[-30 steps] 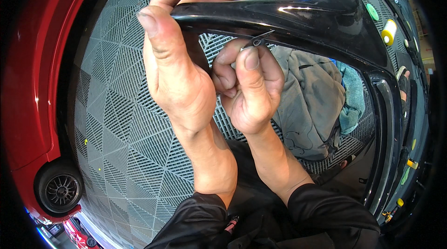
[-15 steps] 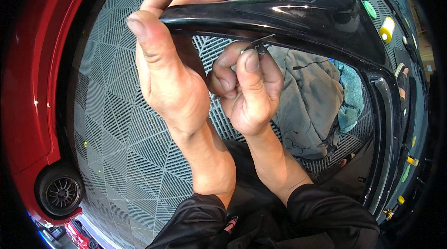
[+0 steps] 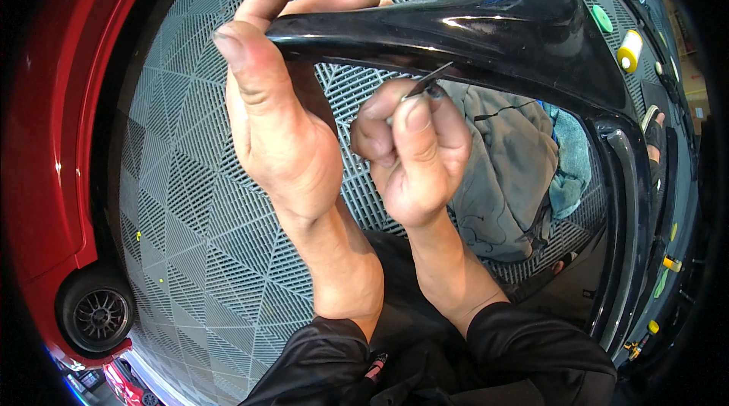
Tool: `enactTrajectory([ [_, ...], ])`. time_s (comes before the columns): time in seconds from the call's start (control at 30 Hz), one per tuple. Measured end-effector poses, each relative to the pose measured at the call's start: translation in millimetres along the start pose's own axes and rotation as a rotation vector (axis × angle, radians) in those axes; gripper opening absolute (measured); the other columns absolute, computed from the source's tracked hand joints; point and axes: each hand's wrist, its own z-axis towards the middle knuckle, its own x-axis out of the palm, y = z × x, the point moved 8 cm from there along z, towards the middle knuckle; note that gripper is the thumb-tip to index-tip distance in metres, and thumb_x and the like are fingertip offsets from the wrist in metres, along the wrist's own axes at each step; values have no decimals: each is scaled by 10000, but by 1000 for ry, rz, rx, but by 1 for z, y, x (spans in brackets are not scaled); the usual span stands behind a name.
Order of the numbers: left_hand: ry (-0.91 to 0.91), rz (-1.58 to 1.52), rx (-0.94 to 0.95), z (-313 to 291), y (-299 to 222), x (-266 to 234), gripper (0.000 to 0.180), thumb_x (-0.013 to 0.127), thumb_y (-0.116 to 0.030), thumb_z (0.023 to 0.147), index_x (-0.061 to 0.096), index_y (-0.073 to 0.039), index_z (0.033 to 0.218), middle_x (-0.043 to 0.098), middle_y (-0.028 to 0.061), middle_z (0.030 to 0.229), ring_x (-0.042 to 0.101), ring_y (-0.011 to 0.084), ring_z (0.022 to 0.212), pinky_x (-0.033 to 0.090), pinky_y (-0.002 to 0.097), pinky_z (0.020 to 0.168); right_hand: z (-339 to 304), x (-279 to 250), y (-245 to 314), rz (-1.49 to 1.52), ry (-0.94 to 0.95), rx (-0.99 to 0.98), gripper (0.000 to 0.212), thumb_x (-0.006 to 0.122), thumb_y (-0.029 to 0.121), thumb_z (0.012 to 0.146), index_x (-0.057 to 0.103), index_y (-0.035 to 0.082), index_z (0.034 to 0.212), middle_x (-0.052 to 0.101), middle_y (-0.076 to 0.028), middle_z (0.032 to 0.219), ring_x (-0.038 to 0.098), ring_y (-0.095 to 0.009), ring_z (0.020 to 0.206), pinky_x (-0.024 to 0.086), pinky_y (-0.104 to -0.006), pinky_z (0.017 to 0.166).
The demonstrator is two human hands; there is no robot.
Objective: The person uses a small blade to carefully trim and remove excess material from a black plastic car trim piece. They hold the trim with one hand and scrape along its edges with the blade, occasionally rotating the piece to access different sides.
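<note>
A long glossy black car body panel [image 3: 486, 26] stretches across the upper middle and bends down at the right. My left hand [image 3: 277, 117] holds its narrow left end, thumb on the near side and the other fingers partly hidden behind it. Just below the panel's lower edge, my right hand [image 3: 418, 151] is closed in a pinch, the remaining fingers curled. Between thumb and fingers it grips a small thin blade [image 3: 431, 81], dark with a pointed tip slanting up to the right. The tip lies near the panel's underside; whether it touches I cannot tell.
Grey slatted tiles [image 3: 205, 201] cover the floor. A grey cloth [image 3: 501, 170] and a teal towel [image 3: 571, 163] lie beneath the panel. At left stands a red car [image 3: 45, 140]. A yellow-and-white roll [image 3: 629, 50] and a green disc [image 3: 601, 18] sit at the right.
My right hand has shifted slightly right and down with the blade, which now shows more of its length. The panel's left end and my left hand have moved a little to the right.
</note>
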Motion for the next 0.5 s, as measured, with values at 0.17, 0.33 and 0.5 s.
enactTrajectory([
  [0.17,-279,-2,-161,-28,1,1,770,264,-579,1093,435,86,1441,705,283,1157,713,384,1075,597,454,949,4,8,5,-132,26,-79,333,577,273,1062,651,-46,1002,598,-26,772,462,-58,615,380,-226,546],
  [0.33,-199,-44,-119,-22,3,-1,783,279,-593,1086,438,88,1438,705,288,1153,716,387,1075,603,456,948,7,1,5,-83,-38,-92,308,578,249,1064,652,-45,1015,624,-49,820,471,-59,623,402,-220,550],
  [0.5,-162,83,-94,-20,-2,4,765,279,-576,1092,449,87,1433,714,283,1135,724,372,1063,611,447,934,10,-1,6,-53,-33,-106,290,582,238,1063,650,-40,1019,634,-76,869,480,-65,648,413,-218,551],
])
